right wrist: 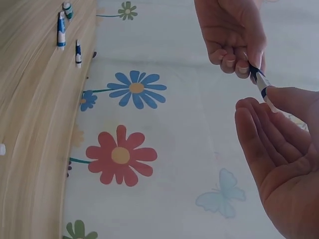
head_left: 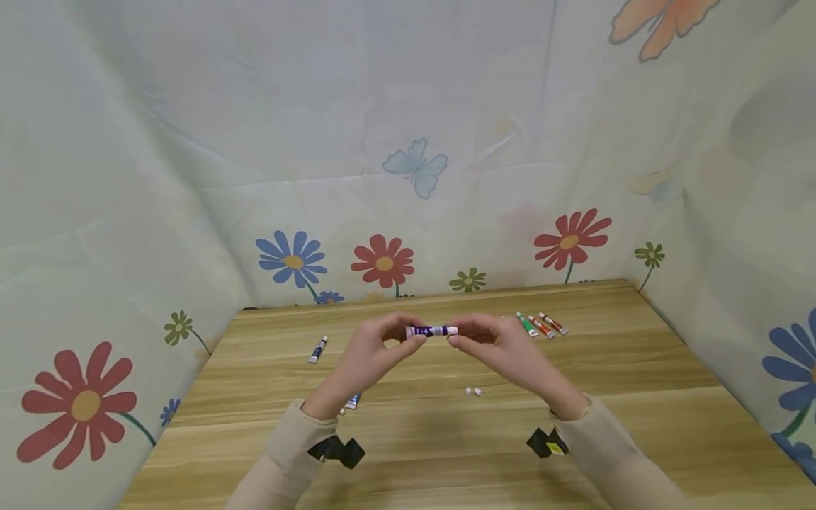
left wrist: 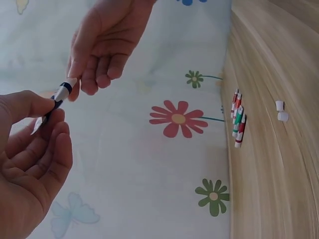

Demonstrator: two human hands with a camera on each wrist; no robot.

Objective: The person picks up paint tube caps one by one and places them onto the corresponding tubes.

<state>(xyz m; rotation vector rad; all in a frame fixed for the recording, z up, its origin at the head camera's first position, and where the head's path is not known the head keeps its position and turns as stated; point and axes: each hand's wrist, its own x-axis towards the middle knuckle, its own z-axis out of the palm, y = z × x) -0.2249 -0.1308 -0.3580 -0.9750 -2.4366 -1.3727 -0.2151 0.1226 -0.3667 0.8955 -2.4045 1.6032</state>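
A small paint tube (head_left: 432, 331) with a purple and white label is held level in front of me, above the table. My left hand (head_left: 381, 348) pinches its flat end between thumb and fingers. At the white cap end, my right hand (head_left: 503, 348) pinches the tube with thumb and forefinger. In the left wrist view the tube (left wrist: 61, 97) spans the gap between both hands, its dark band showing near the cap. From the right wrist view, the right thumb lies along the cap end of the tube (right wrist: 260, 83), partly covering it.
On the wooden table (head_left: 433, 453), green (head_left: 526, 324), orange-red (head_left: 542, 326) and dark red (head_left: 553, 324) tubes lie at back right. A dark blue tube (head_left: 318, 350) lies left; a blue tube (head_left: 353, 401) is partly behind the left wrist. Two white caps (head_left: 473, 392) sit mid-table.
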